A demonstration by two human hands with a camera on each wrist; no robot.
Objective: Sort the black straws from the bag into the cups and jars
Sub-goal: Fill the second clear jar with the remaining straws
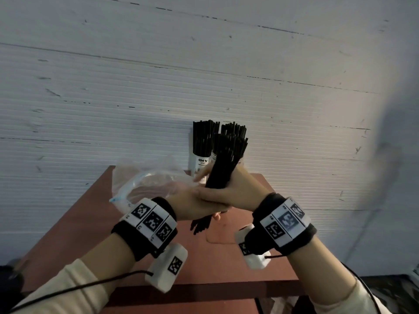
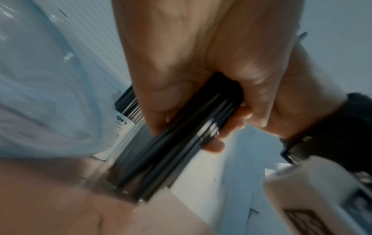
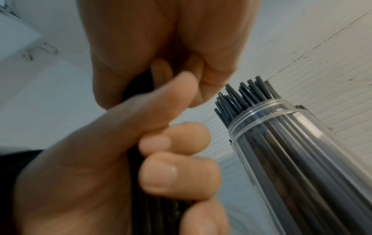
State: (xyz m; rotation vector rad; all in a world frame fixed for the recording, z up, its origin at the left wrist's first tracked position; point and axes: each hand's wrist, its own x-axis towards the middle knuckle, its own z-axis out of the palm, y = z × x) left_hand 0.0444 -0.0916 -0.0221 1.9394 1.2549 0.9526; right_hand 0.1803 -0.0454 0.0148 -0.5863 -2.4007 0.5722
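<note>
Both hands clamp one bundle of black straws (image 1: 223, 164) above the table (image 1: 90, 214): my left hand (image 1: 192, 206) wraps the lower end, my right hand (image 1: 229, 193) overlaps. Light, slick, loose straws; I judge a mid-length grip prevents fanning beside the filled jar (image 3: 292, 143).

We find ourselves in a plain makeshift work corner, not a kitchen or shop. A small reddish-brown table (image 1: 74, 223) stands against a wall (image 1: 158, 64) of white corrugated sheeting, scuffed and marked. Tagged camera bands (image 1: 150, 219) with cables on both wrists suggest a recording setup. The room's type beyond that we cannot tell.
</note>
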